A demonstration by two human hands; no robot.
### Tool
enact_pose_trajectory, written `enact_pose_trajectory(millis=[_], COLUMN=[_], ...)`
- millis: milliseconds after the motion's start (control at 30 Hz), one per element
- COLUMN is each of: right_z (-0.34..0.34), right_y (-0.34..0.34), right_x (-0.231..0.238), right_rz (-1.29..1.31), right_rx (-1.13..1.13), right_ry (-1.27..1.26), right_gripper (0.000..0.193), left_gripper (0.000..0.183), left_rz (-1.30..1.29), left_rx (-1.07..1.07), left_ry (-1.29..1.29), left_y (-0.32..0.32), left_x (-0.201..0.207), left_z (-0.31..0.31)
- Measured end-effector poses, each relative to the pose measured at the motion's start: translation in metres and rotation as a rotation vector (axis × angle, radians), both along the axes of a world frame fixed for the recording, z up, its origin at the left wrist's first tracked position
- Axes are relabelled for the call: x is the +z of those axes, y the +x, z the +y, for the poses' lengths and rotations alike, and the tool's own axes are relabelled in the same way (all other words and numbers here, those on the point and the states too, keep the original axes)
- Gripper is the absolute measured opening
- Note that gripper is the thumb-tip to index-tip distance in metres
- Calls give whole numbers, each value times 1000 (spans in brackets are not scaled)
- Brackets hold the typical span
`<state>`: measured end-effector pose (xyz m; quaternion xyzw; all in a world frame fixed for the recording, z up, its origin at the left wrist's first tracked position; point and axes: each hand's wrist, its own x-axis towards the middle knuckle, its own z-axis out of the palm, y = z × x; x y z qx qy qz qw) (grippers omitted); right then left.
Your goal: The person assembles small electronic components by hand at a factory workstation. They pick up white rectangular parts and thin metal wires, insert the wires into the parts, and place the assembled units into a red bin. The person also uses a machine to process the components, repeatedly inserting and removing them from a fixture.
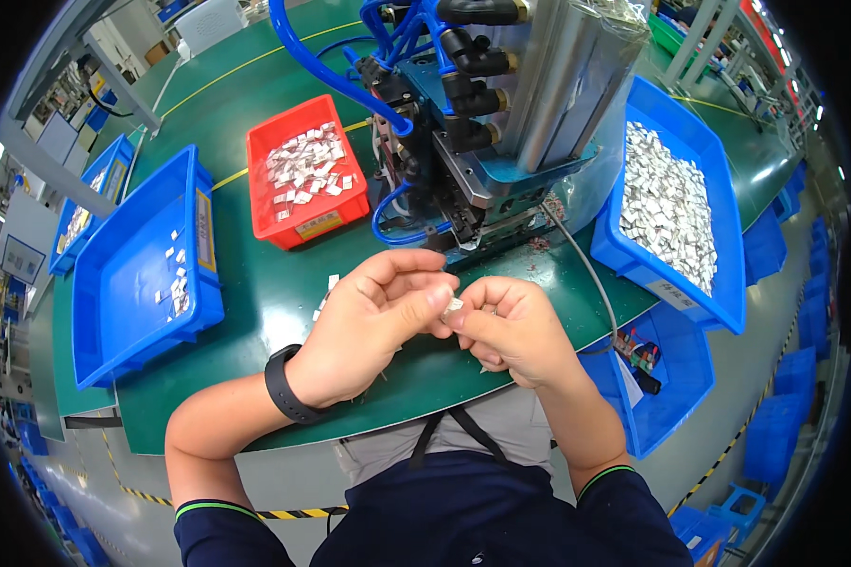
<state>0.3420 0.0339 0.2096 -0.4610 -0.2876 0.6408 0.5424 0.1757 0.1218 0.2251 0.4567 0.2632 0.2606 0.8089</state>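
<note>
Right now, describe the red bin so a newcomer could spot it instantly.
Start at the blue pneumatic machine at the back of the green table. Just to its left sits the red bin, holding small silvery parts. It is the only red tray; the bins around it are all blue.

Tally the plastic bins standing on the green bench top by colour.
Blue bins: 3 (large one at left, smaller one behind it, one full of small silver parts at right)
Red bins: 1
Total: 4
</note>
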Motion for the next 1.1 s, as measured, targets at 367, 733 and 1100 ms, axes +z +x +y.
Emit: enact_pose_trajectory(millis=[367,733,1100], right_z=[-11,-11,19], right_y=[13,46,58], right_x=[3,17,9], right_rz=[-41,-124,-112], right_rx=[121,-185,-293], right_ry=[-29,26,16], right_gripper=[18,18,19], left_gripper=[39,25,16], left_rz=[55,207,321], left_rx=[-67,-286,-419], left_ry=[1,134,418], left_y=[-1,0,-3], left_x=[3,-16,-22], left_z=[-1,-13,-14])
